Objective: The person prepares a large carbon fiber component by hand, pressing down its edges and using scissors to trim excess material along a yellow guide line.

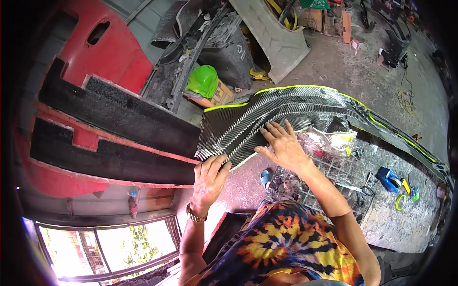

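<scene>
A length of dark woven carbon-fibre cloth (257, 117) lies over a long curved panel, its weave glinting silver in bands. Bright yellow-green tape (296, 87) runs along the far edge. My right hand (284, 148) rests on the cloth near its middle, fingers spread and thumb apart. At the near left corner, my left hand (210, 178) has its fingers bent over the cloth's edge; its thumb is hidden. A watch (196, 214) is on the left wrist.
Red panels with black strips (114, 162) extend left. On the worktable (396, 224) lie scissors (355, 189), a blue tape dispenser (389, 179) and a yellow tape roll (400, 202). Beyond stand a grey bin (229, 55), a green bag (202, 81) and a grey fender (279, 40).
</scene>
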A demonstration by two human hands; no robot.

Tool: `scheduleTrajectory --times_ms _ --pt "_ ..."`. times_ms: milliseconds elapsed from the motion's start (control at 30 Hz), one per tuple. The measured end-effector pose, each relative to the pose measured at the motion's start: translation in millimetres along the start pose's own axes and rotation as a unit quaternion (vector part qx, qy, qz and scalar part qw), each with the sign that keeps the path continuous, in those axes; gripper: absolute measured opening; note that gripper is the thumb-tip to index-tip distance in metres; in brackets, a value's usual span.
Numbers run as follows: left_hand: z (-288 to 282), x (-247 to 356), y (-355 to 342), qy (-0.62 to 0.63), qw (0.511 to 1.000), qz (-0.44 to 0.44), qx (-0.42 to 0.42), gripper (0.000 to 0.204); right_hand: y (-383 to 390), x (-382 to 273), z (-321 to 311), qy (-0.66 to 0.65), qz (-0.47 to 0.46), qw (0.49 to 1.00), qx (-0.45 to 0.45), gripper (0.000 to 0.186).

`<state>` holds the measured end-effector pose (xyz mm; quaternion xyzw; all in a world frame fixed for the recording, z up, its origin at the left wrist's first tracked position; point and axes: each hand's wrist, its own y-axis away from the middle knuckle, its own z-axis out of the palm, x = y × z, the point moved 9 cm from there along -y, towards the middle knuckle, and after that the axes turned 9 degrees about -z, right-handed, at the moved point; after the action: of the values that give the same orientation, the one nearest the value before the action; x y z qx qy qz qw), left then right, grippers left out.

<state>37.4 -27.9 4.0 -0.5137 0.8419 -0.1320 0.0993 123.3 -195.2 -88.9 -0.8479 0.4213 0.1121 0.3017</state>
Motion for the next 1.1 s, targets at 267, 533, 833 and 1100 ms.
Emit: scheduleTrajectory --times_ms 267,533,833,1100 --pt "-2.0 19.5 -14.2 -0.019 0.996 0.053 -0.068 0.039 1.5 5.4 6.4 -0.013 0.009 1.0 0.021 0.08" --pt "33.2 46.0 -51.3 -0.092 0.971 0.127 -0.181 0.051 0.9 2.8 15.4 -0.012 0.001 0.999 0.044 0.081" --pt "44.3 23.3 -46.2 -0.13 0.966 0.133 -0.177 0.044 -1.3 4.3 6.2 -0.029 0.008 0.998 0.049 0.069" --pt "43.5 20.7 -43.4 -0.145 0.951 0.139 -0.233 0.054 2.3 11.1 -11.8 -0.043 0.09 0.988 0.116 0.073"
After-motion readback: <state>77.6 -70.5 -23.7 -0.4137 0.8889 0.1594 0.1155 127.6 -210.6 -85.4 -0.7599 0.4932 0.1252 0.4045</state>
